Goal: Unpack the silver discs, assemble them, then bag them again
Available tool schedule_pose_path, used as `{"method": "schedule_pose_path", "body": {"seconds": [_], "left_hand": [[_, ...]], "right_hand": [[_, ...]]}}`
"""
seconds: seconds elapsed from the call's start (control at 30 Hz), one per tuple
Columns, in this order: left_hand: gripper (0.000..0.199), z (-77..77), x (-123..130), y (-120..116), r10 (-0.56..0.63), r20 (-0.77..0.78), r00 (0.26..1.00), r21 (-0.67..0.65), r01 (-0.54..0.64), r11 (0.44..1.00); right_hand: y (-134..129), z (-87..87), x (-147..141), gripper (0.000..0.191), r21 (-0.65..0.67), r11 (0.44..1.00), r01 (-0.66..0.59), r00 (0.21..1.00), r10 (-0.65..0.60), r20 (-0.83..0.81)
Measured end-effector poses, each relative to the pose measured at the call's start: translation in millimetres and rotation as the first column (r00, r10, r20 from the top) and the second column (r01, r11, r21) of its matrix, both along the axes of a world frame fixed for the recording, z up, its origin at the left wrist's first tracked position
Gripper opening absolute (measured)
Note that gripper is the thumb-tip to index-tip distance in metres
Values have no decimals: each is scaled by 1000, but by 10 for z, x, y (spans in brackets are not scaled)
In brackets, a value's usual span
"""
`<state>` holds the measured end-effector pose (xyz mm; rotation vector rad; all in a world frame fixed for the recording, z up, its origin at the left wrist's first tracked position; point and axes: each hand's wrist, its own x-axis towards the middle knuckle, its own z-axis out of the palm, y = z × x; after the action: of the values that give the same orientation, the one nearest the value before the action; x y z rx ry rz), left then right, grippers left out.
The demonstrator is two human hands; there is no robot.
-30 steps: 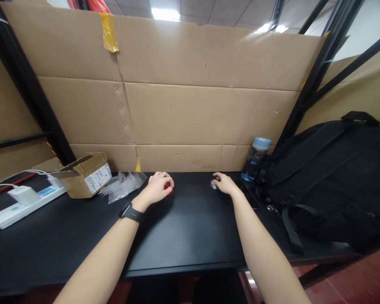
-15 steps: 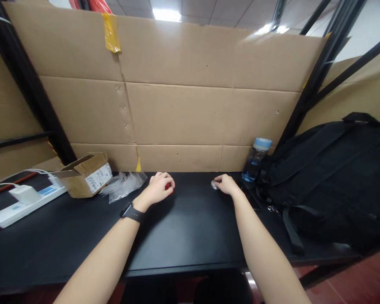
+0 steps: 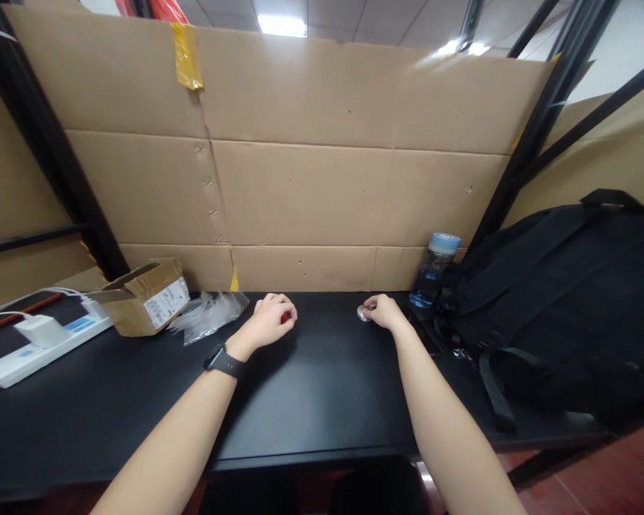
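Observation:
My left hand [image 3: 269, 319], with a dark watch on its wrist, is curled round a small red object [image 3: 285, 317] near the back of the black table [image 3: 322, 400]. Most of that object is hidden by my fingers, so its kind does not show. Farther right, my right hand [image 3: 383, 312] pinches a small round silvery disc [image 3: 363, 312] at its right edge. The disc is low, at the tabletop; whether it touches the surface I cannot tell.
On the left are a white power strip [image 3: 48, 352] with plugs, an open cardboard box [image 3: 139, 300] and clear plastic bags [image 3: 209, 316]. A blue-lidded water bottle [image 3: 434, 272] and a black backpack [image 3: 563, 300] stand on the right. Cardboard [image 3: 300, 193] walls the back.
Both hands stay almost in place. Slightly less of the red object shows past my left fingers.

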<state>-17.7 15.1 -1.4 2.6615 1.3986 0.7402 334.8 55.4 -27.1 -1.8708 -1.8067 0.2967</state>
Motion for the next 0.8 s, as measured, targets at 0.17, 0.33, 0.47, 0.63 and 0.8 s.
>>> {"method": "schedule_pose_path", "body": {"seconds": [0.17,0.33,0.47,0.63,0.8], "left_hand": [[12,5,12,-13,5,-9,1000,0,-5,1000],[14,4,4,-12,11,-14,1000,-2,-11,1000],[14,-21,-24,13,38,-40,998,-21,-39,999],[59,-117,-102,84,93,-31,995,-140,-96,986],[108,-236,-154,163,147,-16,989,-246,-146,958]], "right_hand": [[-4,-10,-36,18,-3,1000,-8,1000,8,-2],[-31,31,-40,19,-12,1000,17,1000,-17,-9],[-31,38,-36,20,-7,999,51,998,-52,-21],[-48,37,-57,22,7,999,47,999,-47,-13],[-111,97,-271,26,226,970,-92,994,77,73]]}}
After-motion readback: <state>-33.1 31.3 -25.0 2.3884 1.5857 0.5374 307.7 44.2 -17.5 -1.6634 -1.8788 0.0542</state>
